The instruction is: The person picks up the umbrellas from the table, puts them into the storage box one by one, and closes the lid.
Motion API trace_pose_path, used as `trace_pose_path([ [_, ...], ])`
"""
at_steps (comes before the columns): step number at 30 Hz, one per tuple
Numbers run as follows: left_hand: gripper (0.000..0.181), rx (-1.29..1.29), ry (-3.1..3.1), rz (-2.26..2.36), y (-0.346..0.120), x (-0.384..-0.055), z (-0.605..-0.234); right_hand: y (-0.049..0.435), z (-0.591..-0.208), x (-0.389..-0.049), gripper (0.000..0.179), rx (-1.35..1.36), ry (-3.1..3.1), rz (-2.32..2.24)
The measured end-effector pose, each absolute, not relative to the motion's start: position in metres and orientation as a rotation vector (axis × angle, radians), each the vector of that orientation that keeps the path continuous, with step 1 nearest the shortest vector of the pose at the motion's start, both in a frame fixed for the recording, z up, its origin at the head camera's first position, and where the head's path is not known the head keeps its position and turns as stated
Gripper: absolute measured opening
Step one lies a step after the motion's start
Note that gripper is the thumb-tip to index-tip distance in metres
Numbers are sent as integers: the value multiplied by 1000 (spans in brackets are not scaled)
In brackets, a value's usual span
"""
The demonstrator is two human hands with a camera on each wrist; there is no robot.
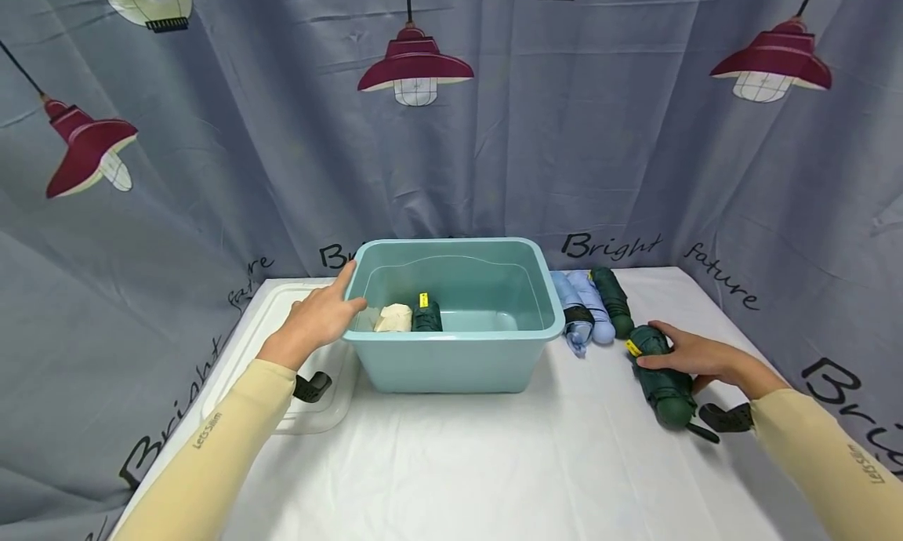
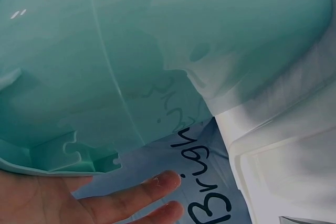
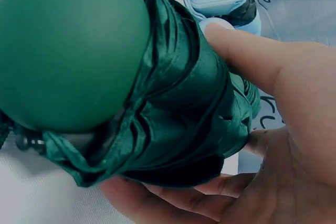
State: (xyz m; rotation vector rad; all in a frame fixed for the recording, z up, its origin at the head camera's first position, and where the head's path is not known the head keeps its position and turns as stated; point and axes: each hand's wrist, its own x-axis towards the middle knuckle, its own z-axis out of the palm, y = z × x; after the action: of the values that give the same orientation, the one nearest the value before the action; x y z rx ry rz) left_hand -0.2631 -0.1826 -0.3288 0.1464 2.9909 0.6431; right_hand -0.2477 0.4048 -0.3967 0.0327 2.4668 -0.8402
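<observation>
My right hand (image 1: 694,358) grips a folded dark green umbrella (image 1: 666,392) at the table's right side. In the right wrist view, the umbrella's round green handle end (image 3: 71,51) faces the camera, with the thumb over the cloth and the fingers beneath. My left hand (image 1: 320,317) rests at the left rim of a teal plastic bin (image 1: 451,364), thumb on the inner side. In the left wrist view its fingers (image 2: 126,200) extend straight outside the bin wall. Inside the bin lie a cream rolled bundle (image 1: 393,318) and a dark green umbrella (image 1: 426,317) with a yellow tag.
Right of the bin lie a blue umbrella (image 1: 573,310) with a black band, a pale blue umbrella (image 1: 594,310) and another dark green umbrella (image 1: 612,299). A translucent white lid (image 1: 310,423) lies partly behind the left arm. A grey printed curtain (image 1: 451,165) surrounds the white table (image 1: 487,470).
</observation>
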Motion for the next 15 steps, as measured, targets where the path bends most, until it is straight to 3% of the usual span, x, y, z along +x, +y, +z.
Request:
trace_pose_path([
  [15,79,125,2981,676,-182,-263,-328,401,-397,-248,112,28,2451,-838],
])
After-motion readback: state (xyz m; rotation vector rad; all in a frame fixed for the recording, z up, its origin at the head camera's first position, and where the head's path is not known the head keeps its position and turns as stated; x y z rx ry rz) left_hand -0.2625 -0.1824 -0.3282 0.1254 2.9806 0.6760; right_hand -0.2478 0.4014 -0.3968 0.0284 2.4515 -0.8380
